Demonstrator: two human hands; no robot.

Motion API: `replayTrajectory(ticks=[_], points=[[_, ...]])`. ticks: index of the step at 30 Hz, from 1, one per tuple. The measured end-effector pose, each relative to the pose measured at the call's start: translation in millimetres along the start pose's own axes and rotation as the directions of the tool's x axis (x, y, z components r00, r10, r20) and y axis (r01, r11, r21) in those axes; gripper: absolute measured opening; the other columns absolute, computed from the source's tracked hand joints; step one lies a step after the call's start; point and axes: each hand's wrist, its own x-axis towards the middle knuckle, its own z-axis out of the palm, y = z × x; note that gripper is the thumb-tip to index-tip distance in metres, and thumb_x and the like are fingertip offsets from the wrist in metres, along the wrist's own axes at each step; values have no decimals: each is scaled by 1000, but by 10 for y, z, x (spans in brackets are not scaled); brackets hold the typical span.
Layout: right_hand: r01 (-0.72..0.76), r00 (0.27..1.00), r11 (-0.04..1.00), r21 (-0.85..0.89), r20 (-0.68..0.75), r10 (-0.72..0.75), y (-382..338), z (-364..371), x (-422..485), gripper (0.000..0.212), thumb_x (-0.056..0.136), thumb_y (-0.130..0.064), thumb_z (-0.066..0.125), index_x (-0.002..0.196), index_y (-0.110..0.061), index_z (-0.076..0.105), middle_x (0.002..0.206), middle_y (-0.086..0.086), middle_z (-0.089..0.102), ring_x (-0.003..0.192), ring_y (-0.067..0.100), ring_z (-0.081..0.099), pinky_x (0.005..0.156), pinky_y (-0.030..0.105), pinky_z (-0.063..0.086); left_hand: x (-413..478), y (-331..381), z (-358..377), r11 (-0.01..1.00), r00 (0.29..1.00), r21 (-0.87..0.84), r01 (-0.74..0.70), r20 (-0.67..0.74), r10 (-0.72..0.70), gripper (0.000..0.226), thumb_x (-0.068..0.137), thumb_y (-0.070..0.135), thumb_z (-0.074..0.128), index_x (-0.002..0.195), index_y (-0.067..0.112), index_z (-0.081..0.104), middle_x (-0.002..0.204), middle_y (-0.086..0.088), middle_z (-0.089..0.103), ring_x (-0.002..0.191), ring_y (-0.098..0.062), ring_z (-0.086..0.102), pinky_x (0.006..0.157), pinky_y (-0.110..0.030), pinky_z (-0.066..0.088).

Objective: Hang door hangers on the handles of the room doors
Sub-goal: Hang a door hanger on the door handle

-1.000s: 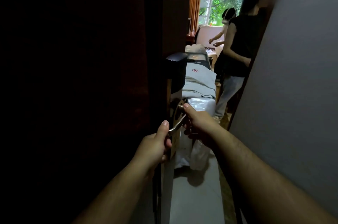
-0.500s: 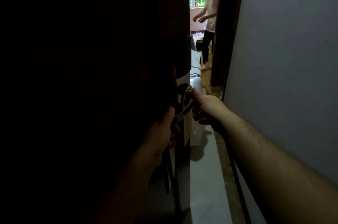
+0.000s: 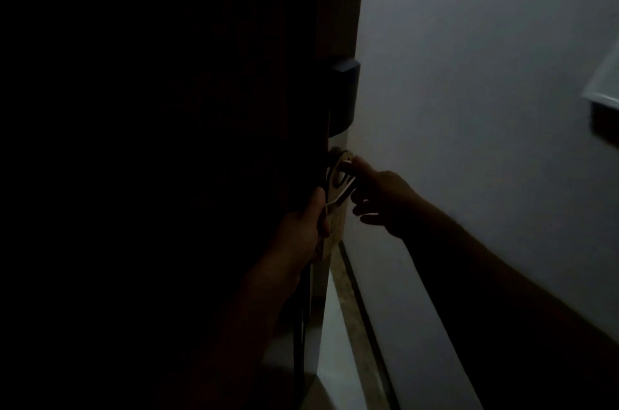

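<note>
Since 1 second ago the door (image 3: pixel 234 175) has swung nearly closed. The lit room beyond is gone, and only the grey wall (image 3: pixel 469 74) shows on the right. The door hanger (image 3: pixel 340 190) now has its loop round the handle (image 3: pixel 335 201), so this door looks almost done. Its long axis is vertical, loop up, card pointing down at the floor, nearly edge-on. The left hand (image 3: pixel 298 232) curls its fingers round the handle's near end. The right hand (image 3: pixel 382 195) pinches the loop's top rim.
</note>
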Motion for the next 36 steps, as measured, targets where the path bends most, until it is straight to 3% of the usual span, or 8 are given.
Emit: replayTrajectory(ticks=[8,11,15,21,27,30,34,36], points=[[-3,990,1000,25,-138,7,210,-459,-641,51,91,-59,52,84,-10,63,78,9,61,68,22,59,70,33,47,-535,44,381,999,995,47,-23,95,18,46,101,52,35,83,16,56,75,-3,51,64,-15,49,63,-29,41],[-20,986,999,39,-164,26,317,-630,-873,54,91,-61,50,86,-8,64,80,10,62,71,23,60,72,34,49,-752,27,526,997,994,76,-13,105,4,44,100,53,35,106,18,63,97,-6,61,83,-18,59,72,-31,47],[-35,982,998,59,-183,45,460,-845,-1159,54,91,-59,50,92,-7,64,84,10,63,75,24,61,81,40,52,-1077,68,705,994,990,107,-2,142,-14,49,103,47,31,131,15,55,124,-14,61,104,-16,59,58,-20,43],[-34,976,996,77,-212,50,650,-1137,-1645,52,92,-56,54,95,-5,64,87,12,64,74,23,62,73,36,52,-1502,9,973,992,992,128,17,125,-33,52,101,48,34,136,14,51,133,-16,57,117,-32,58,64,-26,43],[-18,965,1000,24,-261,24,844,-1361,-2078,40,98,-44,50,93,-7,62,95,15,63,75,23,62,73,38,53,-1908,-68,1134,991,985,137,13,168,-36,52,100,53,34,134,18,53,126,-8,60,107,-25,60,59,-25,42],[-23,957,1000,-12,-288,18,922,-1464,-2300,38,99,-35,51,106,1,62,99,19,64,81,27,63,77,41,55,-2123,-51,1196,992,981,124,38,185,-61,53,99,53,37,134,16,51,128,-10,58,103,-24,60,62,-27,44],[-37,948,999,-36,-318,23,1029,-1550,-2576,25,99,-27,51,94,-5,61,91,15,62,74,23,61,74,39,54,-2346,-80,1252,989,968,139,44,237,-76,54,99,53,37,137,18,49,134,-10,56,110,-26,59,62,-25,43],[-61,941,998,18,-334,63,1062,-1589,-2688,21,98,-20,53,101,-2,62,94,16,60,70,20,58,68,33,51,-2446,-82,1272,988,963,146,55,255,-91,54,99,53,38,139,18,48,135,-11,56,116,-28,58,61,-23,43]])
